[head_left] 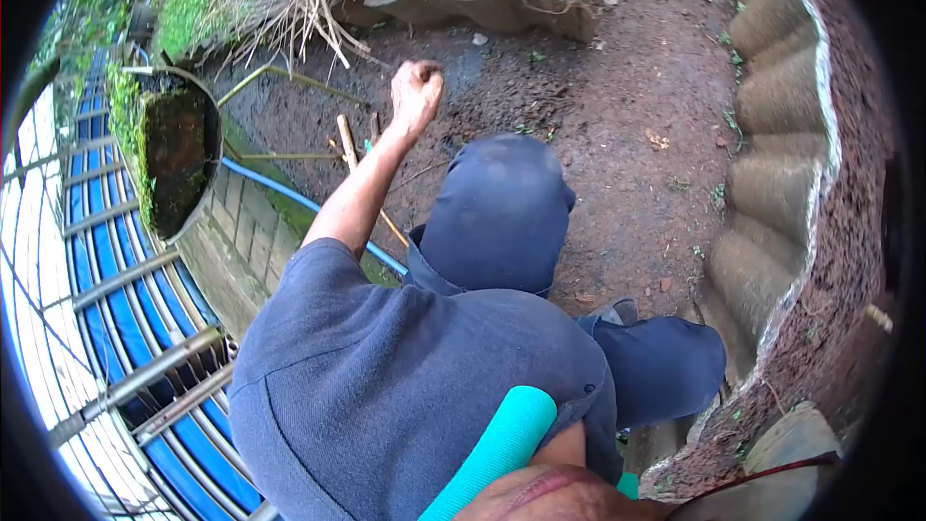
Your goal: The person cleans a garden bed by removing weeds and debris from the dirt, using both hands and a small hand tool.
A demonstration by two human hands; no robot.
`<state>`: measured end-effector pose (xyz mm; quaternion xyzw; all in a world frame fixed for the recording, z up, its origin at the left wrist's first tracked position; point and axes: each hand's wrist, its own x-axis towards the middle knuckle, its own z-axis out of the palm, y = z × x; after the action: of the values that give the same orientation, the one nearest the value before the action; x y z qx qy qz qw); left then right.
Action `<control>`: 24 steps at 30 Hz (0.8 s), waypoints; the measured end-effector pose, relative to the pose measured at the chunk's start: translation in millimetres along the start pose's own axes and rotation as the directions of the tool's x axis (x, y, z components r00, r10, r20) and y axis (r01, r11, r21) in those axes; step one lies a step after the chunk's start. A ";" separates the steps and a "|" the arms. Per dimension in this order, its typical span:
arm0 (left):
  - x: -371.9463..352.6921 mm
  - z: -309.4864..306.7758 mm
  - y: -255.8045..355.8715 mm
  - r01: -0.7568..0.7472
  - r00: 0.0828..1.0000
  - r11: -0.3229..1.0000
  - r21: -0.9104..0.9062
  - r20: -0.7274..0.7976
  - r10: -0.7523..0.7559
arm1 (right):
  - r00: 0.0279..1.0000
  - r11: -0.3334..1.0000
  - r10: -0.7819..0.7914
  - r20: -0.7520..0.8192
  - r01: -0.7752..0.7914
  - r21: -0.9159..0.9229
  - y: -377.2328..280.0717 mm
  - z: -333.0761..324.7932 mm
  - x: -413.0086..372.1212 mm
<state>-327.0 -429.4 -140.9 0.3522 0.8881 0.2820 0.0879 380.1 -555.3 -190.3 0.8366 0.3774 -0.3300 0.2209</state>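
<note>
"Near the top centre of the frame, what is my left hand (pixel 417 96) doing?"

"You have your left arm stretched out, with that hand above the dark soil (pixel 511 82), past your left knee (pixel 502 207). Whether it touches the ground, I cannot tell."

"Are my fingers open?"

"No, they are curled into a fist. You have a dark patch (pixel 430 68) at them; whether it is soil or a small object in your grip, I cannot tell."

"And my right hand?"

"It is out of view, so I cannot tell how its fingers are."

"What lies about the left one?"

"To the left and above, you have dry stalks (pixel 313 10) spilling over the bed, whose wavy edging (pixel 473 8) runs across the upper middle. Left of your knee, a pale stick (pixel 347 140) stands at a slant near your forearm, and a blue hose (pixel 280 195) passes behind that arm."

"What about farther out?"

"At the left side of the frame you have a mossy block (pixel 178 159) with a rounded edge, and blue sheeting (pixel 101 260) behind metal bars. On the right, a corrugated wall (pixel 776 159) curves down past your right knee (pixel 661 362)."
</note>
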 end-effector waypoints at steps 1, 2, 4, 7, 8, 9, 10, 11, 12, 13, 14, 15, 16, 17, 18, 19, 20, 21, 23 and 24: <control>7.7 -1.9 -16.6 -0.030 0.999 0.995 -0.092 -0.038 0.026 | 1.000 1.000 -0.009 0.004 0.010 -0.010 -0.8 -5.7 -0.1; 11.1 -8.1 -18.8 0.063 0.998 0.990 -0.123 0.006 -0.063 | 1.000 1.000 -0.018 0.009 0.018 -0.024 -3.1 -12.8 -1.2; 10.6 -14.7 -44.6 0.196 0.980 0.980 -0.034 -0.013 -0.196 | 0.998 0.996 -0.060 0.017 0.061 -0.062 -9.5 -30.2 5.6; -34.0 -23.2 -106.2 0.329 0.940 0.920 0.213 -0.166 -0.298 | 0.991 0.984 -0.124 0.043 0.128 -0.127 -30.0 -55.6 14.1; -55.6 -27.8 -118.8 0.417 0.905 0.868 0.270 -0.216 -0.368 | 0.989 0.979 -0.142 0.050 0.147 -0.140 -38.8 -65.5 16.9; -76.3 -30.7 -129.1 0.496 0.865 0.807 0.322 -0.263 -0.427 | 0.985 0.974 -0.163 0.061 0.171 -0.151 -50.6 -73.4 23.5; -93.0 -27.6 -151.9 0.623 0.776 0.741 0.249 -0.313 -0.547 | 0.979 0.968 -0.190 0.078 0.200 -0.153 -67.8 -80.4 27.1; -112.5 -31.4 -168.5 0.568 0.820 0.732 0.377 -0.333 -0.465 | 0.973 0.963 -0.215 0.088 0.226 -0.150 -84.8 -89.1 33.2; -125.7 -37.5 -175.9 0.582 0.805 0.700 0.412 -0.413 -0.426 | 0.961 0.955 -0.252 0.114 0.266 -0.134 -106.0 -96.8 40.7; -134.6 -43.2 -181.3 0.597 0.787 0.668 0.444 -0.486 -0.379 | 0.946 0.946 -0.294 0.138 0.309 -0.102 -130.7 -104.9 48.5; -136.5 -49.7 -183.4 0.523 0.837 0.739 0.425 -0.421 -0.351 | 0.925 0.934 -0.339 0.171 0.353 -0.060 -161.2 -113.4 51.8; -134.4 -53.5 -185.8 0.442 0.881 0.808 0.390 -0.359 -0.309 | 0.896 0.918 -0.389 0.212 0.397 0.009 -194.6 -121.1 52.4; -134.3 -50.8 -197.0 0.225 0.962 0.892 0.392 -0.232 -0.141 | 0.856 0.893 -0.450 0.254 0.439 0.101 -230.2 -127.9 48.3; -131.0 -47.7 -186.7 0.225 0.974 0.938 0.264 -0.050 -0.219 | 0.810 0.861 -0.508 0.294 0.467 0.200 -264.3 -134.7 38.7; -125.5 -41.3 -172.3 0.240 0.965 0.899 0.365 0.010 -0.261 | 0.766 0.831 -0.553 0.327 0.481 0.278 -293.5 -143.6 22.2; -120.5 -37.6 -161.3 0.245 0.949 0.852 0.463 0.067 -0.309 | 0.733 0.803 -0.592 0.336 0.498 0.328 -327.5 -152.5 -21.0; -113.2 -39.6 -157.5 0.319 0.905 0.839 0.441 0.120 -0.408 | 0.697 0.772 -0.629 0.343 0.510 0.378 -361.7 -161.4 -64.2; -109.0 -38.2 -160.0 0.328 0.895 0.844 0.424 0.145 -0.421 | 0.628 0.678 -0.732 0.262 0.706 0.203 -385.4 -172.2 -73.8; -107.6 -36.1 -171.8 0.351 0.874 0.848 0.396 0.187 -0.449 | 0.541 0.582 -0.759 0.361 0.813 0.006 -429.4 -197.0 -75.6; -110.1 -33.7 -174.8 0.276 0.901 0.863 0.423 0.198 -0.386 | 0.417 0.377 -0.875 0.245 0.906 -0.194 -449.7 -193.5 -93.5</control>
<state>-358.5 -622.1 -216.1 0.2391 0.9523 0.0308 0.1873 58.6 -203.3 -44.8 0.4403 0.8005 -0.3778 0.1501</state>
